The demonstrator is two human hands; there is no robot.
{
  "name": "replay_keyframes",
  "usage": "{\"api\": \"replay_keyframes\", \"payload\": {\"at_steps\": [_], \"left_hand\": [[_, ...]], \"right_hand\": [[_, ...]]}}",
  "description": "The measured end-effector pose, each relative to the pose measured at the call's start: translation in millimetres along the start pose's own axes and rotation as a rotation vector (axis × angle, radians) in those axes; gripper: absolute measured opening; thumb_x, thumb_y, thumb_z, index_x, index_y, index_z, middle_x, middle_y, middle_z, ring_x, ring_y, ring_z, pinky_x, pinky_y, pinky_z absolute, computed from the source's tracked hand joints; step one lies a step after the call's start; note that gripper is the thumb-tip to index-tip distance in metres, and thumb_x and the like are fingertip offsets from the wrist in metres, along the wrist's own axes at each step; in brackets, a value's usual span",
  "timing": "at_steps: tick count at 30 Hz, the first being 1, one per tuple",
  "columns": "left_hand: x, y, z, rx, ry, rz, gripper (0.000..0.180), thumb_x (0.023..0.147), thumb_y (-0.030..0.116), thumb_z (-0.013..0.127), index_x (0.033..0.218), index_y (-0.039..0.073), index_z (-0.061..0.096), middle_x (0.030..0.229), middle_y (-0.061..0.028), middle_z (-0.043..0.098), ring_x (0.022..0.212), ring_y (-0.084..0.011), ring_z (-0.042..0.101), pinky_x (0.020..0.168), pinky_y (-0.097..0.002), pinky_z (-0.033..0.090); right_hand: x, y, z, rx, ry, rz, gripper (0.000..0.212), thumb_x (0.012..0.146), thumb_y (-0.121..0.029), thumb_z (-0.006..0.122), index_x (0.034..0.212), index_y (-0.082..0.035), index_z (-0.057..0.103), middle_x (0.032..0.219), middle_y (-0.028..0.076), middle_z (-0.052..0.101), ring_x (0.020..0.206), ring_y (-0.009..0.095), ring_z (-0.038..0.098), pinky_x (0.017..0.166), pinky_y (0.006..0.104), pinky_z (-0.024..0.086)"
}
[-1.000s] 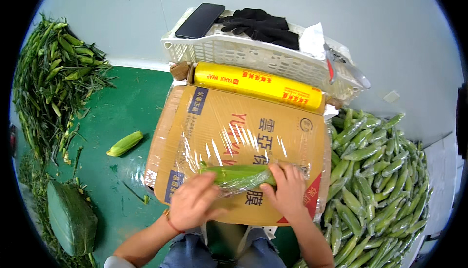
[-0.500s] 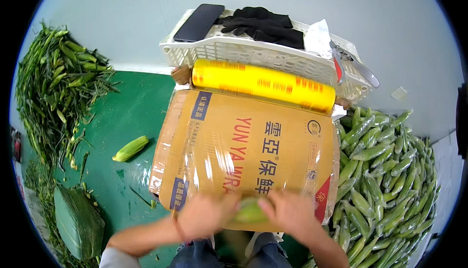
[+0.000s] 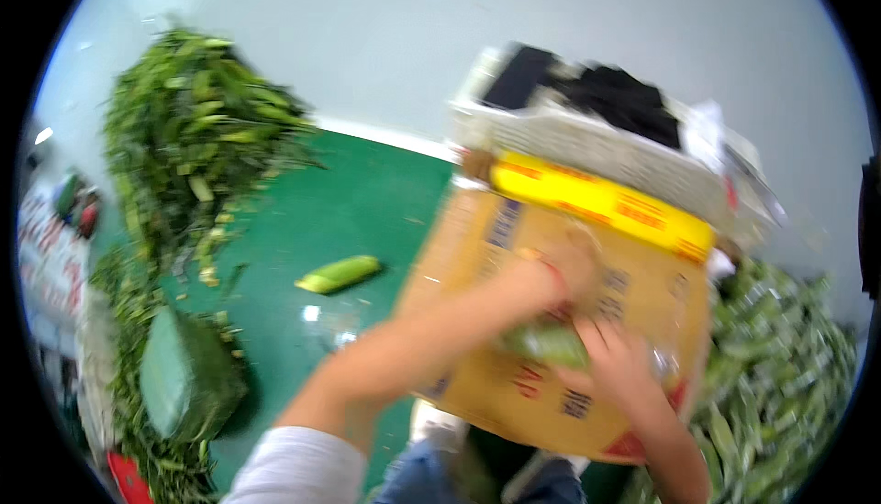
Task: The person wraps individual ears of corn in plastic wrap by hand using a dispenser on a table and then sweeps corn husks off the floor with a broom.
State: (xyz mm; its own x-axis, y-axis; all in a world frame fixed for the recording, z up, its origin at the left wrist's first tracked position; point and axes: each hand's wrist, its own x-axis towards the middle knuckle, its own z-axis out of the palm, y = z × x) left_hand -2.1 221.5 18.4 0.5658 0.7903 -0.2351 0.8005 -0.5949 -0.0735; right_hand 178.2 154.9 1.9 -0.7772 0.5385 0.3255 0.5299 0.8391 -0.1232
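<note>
An ear of corn in green husk lies across the cardboard box, blurred, with a glossy look like clear film around it. My right hand grips its right end, fingers on top. My left hand is beyond the corn, over the middle of the box and close to the film roll; motion smears its fingers, so what they hold is hidden. The yellow-printed roll of cling film lies along the box's far edge. A loose ear of corn rests on the green surface left of the box.
Behind the roll stands a white plastic basket holding a dark phone, black gloves and white tissue. Film-wrapped corn is heaped at right. Stripped husks pile at far left, above a green wrapped bundle.
My left hand has left the corn and moved forward across the box toward the roll. My right hand stays at the corn. The whole view has shifted and tilted.
</note>
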Motion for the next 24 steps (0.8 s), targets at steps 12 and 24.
{"api": "replay_keyframes", "payload": {"at_steps": [12, 24], "left_hand": [[-94, 101, -3, -0.541, 1.074, 0.379, 0.029, 0.092, 0.027, 0.052, 0.11, 0.006, 0.062, 0.123, -0.013, 0.057, 0.117, -0.0358, 0.053, 0.101, -0.0437, 0.042], [-116, 80, 33, -2.42, 0.739, -0.28, 0.022, 0.103, 0.026, 0.04, 0.118, 0.01, 0.043, 0.095, -0.0081, 0.052, 0.094, -0.0166, 0.056, 0.086, -0.0348, 0.048]], "right_hand": [[-117, -59, -52, 1.165, -0.53, 0.516, 0.062, 0.085, -0.037, 0.069, 0.132, -0.003, 0.046, 0.106, 0.016, 0.059, 0.075, 0.024, 0.061, 0.065, 0.0375, 0.051], [-104, -65, -33, 2.006, -0.711, 1.113, 0.067, 0.083, -0.03, 0.072, 0.137, -0.002, 0.042, 0.116, 0.019, 0.058, 0.095, 0.027, 0.061, 0.082, 0.039, 0.05]]}}
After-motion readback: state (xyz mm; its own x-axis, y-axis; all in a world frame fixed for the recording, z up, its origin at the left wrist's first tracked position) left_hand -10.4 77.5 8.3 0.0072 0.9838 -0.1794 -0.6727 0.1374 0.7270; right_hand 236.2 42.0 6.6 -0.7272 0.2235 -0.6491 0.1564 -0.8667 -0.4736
